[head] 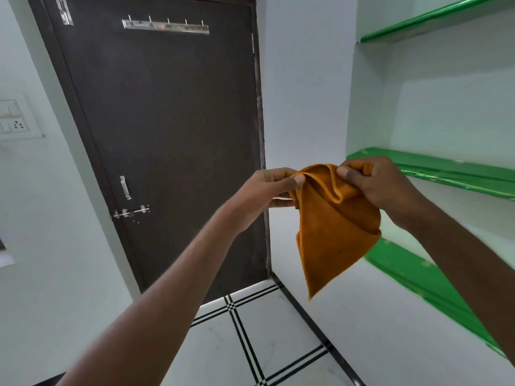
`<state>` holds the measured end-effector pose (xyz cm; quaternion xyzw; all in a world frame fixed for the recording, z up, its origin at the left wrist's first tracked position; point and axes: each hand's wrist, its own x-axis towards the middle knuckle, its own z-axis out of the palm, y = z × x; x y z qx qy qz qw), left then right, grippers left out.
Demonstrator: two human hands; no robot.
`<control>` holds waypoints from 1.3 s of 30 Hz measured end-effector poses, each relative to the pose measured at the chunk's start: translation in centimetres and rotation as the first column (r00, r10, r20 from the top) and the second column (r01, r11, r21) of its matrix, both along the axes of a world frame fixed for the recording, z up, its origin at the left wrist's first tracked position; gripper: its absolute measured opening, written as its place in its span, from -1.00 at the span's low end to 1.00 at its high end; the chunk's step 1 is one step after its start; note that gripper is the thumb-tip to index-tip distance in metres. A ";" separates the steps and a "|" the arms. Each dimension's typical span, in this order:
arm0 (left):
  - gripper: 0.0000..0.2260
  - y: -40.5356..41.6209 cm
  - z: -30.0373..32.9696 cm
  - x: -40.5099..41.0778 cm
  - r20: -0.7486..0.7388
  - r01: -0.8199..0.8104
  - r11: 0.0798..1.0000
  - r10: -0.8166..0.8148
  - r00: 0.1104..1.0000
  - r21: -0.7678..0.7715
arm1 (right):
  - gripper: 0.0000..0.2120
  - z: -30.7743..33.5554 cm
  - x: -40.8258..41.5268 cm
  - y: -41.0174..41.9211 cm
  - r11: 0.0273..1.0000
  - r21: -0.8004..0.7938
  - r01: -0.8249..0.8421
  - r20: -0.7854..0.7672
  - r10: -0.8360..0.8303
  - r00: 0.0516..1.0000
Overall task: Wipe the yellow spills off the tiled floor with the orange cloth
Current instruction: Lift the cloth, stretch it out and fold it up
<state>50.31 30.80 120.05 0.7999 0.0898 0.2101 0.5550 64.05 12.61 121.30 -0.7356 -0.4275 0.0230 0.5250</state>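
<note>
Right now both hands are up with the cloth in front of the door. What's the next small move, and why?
Probably lower the orange cloth toward the tiled floor. The left hand and right hand pinch its top edge in mid-air, so it hangs loose and touches nothing. No yellow spill shows on the visible floor, so look down first to find one.

I hold the soft orange cloth [331,227] up in the air in front of me, my left hand [267,193] and right hand [381,185] each pinching its bunched top edge. It hangs down folded, tapering to a point. Below lies the white tiled floor with black line borders [267,344]; no yellow spills show on the visible part.
</note>
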 end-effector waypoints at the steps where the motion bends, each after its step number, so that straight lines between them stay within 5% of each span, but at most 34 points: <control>1: -0.66 -0.7 -0.8 0.1 -0.023 0.041 0.999 -0.042 0.999 -0.031 | -0.84 0.1 0.0 -0.3 1.000 0.020 0.000 -0.070 0.001 0.998; 4: -0.60 -3.1 -3.5 0.5 -0.102 0.103 0.983 -0.119 0.988 -0.151 | -0.81 0.4 -0.3 -1.0 0.997 0.078 0.001 -0.258 0.019 0.966; 7: -0.52 -4.7 -4.8 0.9 -0.098 0.116 0.937 -0.156 0.983 -0.330 | -0.82 0.6 -0.7 -1.7 0.993 0.111 -0.048 -0.269 0.077 0.960; 13: -0.80 -5.8 -5.2 -0.5 -0.070 0.235 0.899 -0.279 0.958 -0.369 | -0.85 1.1 -0.3 -2.0 0.974 0.216 -0.068 -0.428 0.157 0.890; 19: -0.77 -5.7 -5.1 -1.6 0.002 0.227 0.890 -0.246 0.969 -0.396 | -0.91 -1.4 0.7 0.8 0.983 0.084 0.164 -0.625 -0.077 0.777; 21: -0.74 -5.3 -5.1 -1.6 0.003 0.127 0.931 -0.135 0.991 -0.342 | -0.71 -2.6 0.8 1.9 0.982 -0.033 0.186 -0.543 -0.174 0.821; 23: -0.73 -4.8 -5.0 -1.9 -0.005 0.025 0.949 -0.028 1.000 -0.314 | -0.53 -3.6 0.3 2.4 0.940 -0.237 0.245 -0.241 -0.301 0.923; 26: -0.78 -3.9 -4.5 -2.5 -0.062 -0.072 0.950 0.056 0.997 -0.304 | -0.65 -4.5 -1.9 1.8 0.869 -0.179 0.461 0.175 -0.433 0.884; 28: -0.79 -3.4 -4.1 -2.9 -0.090 -0.089 0.937 0.062 0.994 -0.337 | -0.78 -4.9 -3.8 1.0 0.926 -0.059 0.372 0.175 -0.357 0.918; 31: -0.76 -2.9 -3.4 -3.6 -0.104 -0.033 0.930 -0.006 0.995 -0.366 | -0.84 -5.5 -6.5 0.8 0.974 -0.144 0.177 0.161 -0.153 0.975; 36: -0.76 -2.9 -2.9 -4.2 -0.142 -0.013 0.942 -0.037 0.989 -0.335 | -0.89 -6.3 -7.3 2.2 0.959 -0.093 0.268 0.252 -0.238 0.938; 39: -0.80 -2.6 -2.6 -4.6 -0.164 -0.081 0.960 0.038 0.986 -0.267 | -0.93 -5.8 -7.8 2.2 0.966 -0.057 0.251 0.151 -0.240 0.959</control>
